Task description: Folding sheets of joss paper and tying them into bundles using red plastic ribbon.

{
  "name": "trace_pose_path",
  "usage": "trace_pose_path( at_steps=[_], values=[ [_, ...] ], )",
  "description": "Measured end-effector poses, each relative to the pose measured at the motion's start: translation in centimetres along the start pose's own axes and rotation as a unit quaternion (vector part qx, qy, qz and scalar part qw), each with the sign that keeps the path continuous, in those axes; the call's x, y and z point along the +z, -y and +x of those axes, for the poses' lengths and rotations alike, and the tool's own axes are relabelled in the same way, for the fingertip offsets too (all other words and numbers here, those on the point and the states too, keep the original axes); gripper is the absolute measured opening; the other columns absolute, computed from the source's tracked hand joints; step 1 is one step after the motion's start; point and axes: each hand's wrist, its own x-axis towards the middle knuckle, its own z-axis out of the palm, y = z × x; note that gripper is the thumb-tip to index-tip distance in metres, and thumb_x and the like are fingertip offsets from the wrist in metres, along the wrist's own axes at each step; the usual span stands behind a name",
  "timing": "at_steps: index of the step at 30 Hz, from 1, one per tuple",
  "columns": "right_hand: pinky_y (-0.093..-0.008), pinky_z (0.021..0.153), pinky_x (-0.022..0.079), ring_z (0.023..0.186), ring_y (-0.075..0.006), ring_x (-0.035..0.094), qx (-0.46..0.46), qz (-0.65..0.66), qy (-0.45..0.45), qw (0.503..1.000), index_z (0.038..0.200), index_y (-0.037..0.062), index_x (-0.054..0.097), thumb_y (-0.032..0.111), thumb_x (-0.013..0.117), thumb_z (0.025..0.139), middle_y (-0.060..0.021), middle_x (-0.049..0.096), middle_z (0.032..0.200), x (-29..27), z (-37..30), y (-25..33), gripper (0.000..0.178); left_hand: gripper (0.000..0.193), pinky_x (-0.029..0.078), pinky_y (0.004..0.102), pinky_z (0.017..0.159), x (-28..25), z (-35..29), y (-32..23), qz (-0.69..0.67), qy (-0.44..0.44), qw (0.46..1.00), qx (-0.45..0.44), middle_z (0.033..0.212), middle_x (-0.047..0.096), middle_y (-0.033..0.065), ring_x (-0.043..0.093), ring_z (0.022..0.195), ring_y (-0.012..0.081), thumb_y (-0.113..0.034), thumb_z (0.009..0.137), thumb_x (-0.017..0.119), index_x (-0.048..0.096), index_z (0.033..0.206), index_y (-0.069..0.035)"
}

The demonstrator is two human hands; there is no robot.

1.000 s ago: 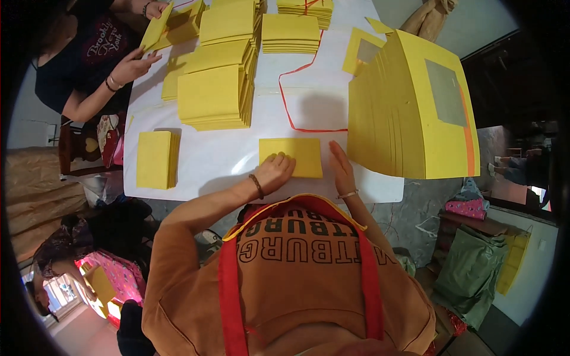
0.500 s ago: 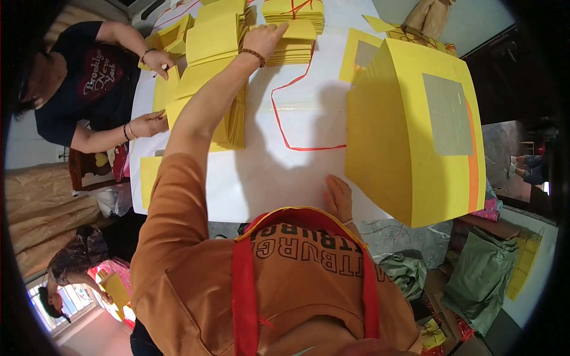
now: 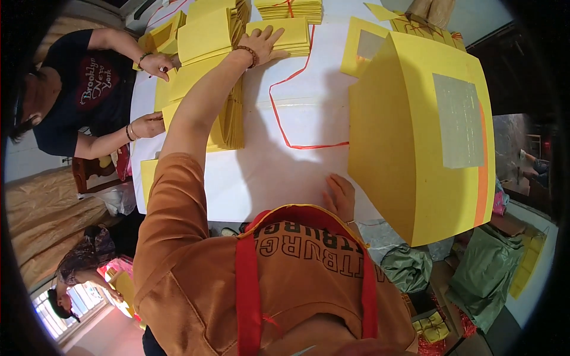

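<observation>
My left hand point(image 3: 261, 45) lies with its fingers spread on top of a small stack of yellow folded card pieces point(image 3: 294, 34) at the far middle of the table. Close to the near table edge, my right hand point(image 3: 341, 197) rests on the white surface, fingers stretched out and nothing in it. A red string point(image 3: 275, 113) runs from the small stack toward a large pile of yellow card sheets point(image 3: 386, 136) on the right. Left of my forearm, more yellow folded pieces point(image 3: 225, 121) stand in rows, partly hidden by the arm.
A co-worker's hands point(image 3: 148, 124) handle yellow pieces at the left side of the white table point(image 3: 279, 178). Behind my stack is another tied yellow bundle point(image 3: 288, 9). Green bags point(image 3: 487, 276) lie on the floor at right. Another person point(image 3: 89, 261) is at lower left.
My left hand has gone from gripping the edge of the top card to lying flat, fingers spread, on the stack. The raised card now lies down. My right hand has barely moved.
</observation>
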Motion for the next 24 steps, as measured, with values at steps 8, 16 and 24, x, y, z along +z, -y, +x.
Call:
trace_pose_path(
  at_steps=[8, 16, 24],
  values=[
    [-0.0397, 0.087, 0.037, 0.102, -0.0305, 0.048, 0.0, -0.014, 0.005, 1.0, 0.104, 0.0045, 0.055, 0.016, 0.06, 0.073, -0.0132, 0.051, 0.111, -0.3, 0.1, 0.5, 0.033, 0.065, 0.04, 0.0479, 0.084, 1.2, 0.5, 0.0, 0.022, -0.025, 0.999, 0.018, 0.135, 0.03, 0.0059, 0.041, 0.113, 0.0289, -0.055, 0.081, 0.04, 0.025, 0.132, -0.018],
    [-0.0394, 0.086, 0.037, 0.101, -0.0307, 0.048, -0.005, -0.022, 0.007, 1.0, 0.103, 0.0047, 0.056, 0.013, 0.063, 0.07, -0.0128, 0.051, 0.111, 0.1, -0.2, 0.1, 0.035, 0.058, 0.043, 0.0442, 0.082, 1.9, 1.2, 0.9, 0.032, -0.009, 0.998, 0.047, 0.128, 0.038, 0.0054, 0.044, 0.109, 0.0283, -0.047, 0.083, 0.041, 0.028, 0.131, -0.017],
    [-0.0394, 0.085, 0.038, 0.101, -0.031, 0.048, -0.04, -0.003, -0.027, 0.999, 0.101, 0.0047, 0.056, 0.011, 0.064, 0.068, -0.0122, 0.052, 0.11, -1.2, -0.3, 0.4, 0.035, 0.065, 0.036, 0.0501, 0.088, 0.6, 0.7, 0.0, -0.004, 0.013, 1.0, -0.002, 0.136, 0.029, 0.0053, 0.039, 0.116, 0.0297, -0.05, 0.08, 0.045, 0.024, 0.132, -0.018]
  ],
)
